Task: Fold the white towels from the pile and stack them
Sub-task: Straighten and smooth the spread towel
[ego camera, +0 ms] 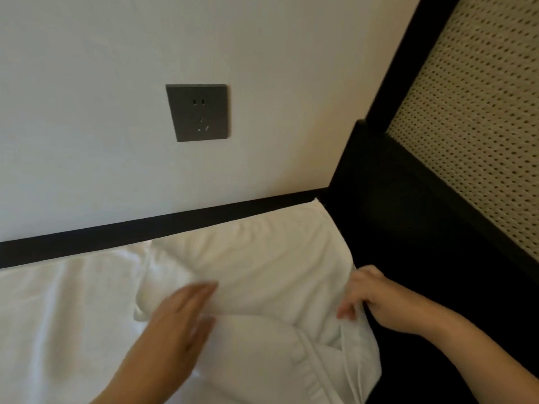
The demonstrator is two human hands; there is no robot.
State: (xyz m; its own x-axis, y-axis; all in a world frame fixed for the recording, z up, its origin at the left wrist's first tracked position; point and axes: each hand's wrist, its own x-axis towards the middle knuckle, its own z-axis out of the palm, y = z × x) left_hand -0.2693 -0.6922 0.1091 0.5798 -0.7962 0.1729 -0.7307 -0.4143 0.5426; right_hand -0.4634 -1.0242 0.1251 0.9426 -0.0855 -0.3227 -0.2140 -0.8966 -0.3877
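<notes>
1. A white terry towel (262,272) lies crumpled between the two hands. Its ribbed hem (306,363) curves across the lowest part of the view, below and between both wrists.
2. The left hand (178,322) lies flat on the towel's left part with its fingers straight and together. It is blurred, so how hard it presses cannot be told.
3. The right hand (376,298) pinches the towel's right edge, with the fingers curled over the cloth and the thumb beneath a raised fold.
4. To the left of the left hand, a smooth white sheet (58,316) spreads under the towel.
5. Beyond both hands, a narrow black strip (145,228) runs along the foot of a plain cream wall (87,112).
6. Well above the left hand, a dark grey square wall socket (197,112) is set in that wall.
7. Just right of the right hand stands a black wooden frame (408,228). It holds a pale woven cane panel (481,126) farther up.
</notes>
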